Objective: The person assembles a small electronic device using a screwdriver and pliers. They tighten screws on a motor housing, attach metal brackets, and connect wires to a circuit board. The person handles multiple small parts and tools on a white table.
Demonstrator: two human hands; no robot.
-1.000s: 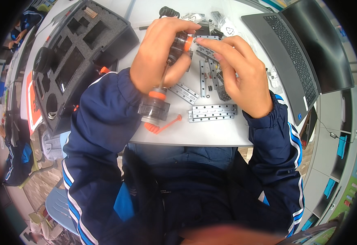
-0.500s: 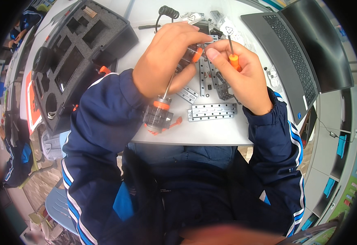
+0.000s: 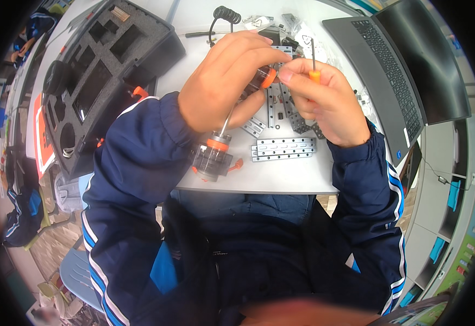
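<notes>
My left hand (image 3: pixel 215 81), fingers curled around one rod assembly (image 3: pixel 227 120), held above the tabletop (image 3: pixel 259 182) left of centre: metal rod, dark see-through upper housing (image 3: pixel 255 82) with an orange ring at my fingertips, similar lower housing (image 3: pixel 213 160) toward the front edge. My right hand (image 3: pixel 327 98), thumb and forefinger brought narrowly together beside that upper ring; whether a small part sits between them, I cannot tell. Same hand, one screwdriver (image 3: pixel 314 76), orange handle tucked in the fingers, dark shaft pointing to the far edge. Near the front edge, by my right sleeve: one stack of silver slotted rails (image 3: pixel 283 149). Mid-tabletop, beneath and between my hands: loose rails (image 3: pixel 271 108) and black perforated plates (image 3: pixel 299 124). Toward the far edge: one coiled black cable (image 3: pixel 226 14); clear plastic bags (image 3: pixel 304 33), contents too small to tell. Along the left edge: one black case (image 3: pixel 164 51), lined with cut-out grey foam. Along the right edge: one dark laptop (image 3: pixel 357 60), screen raised.
</notes>
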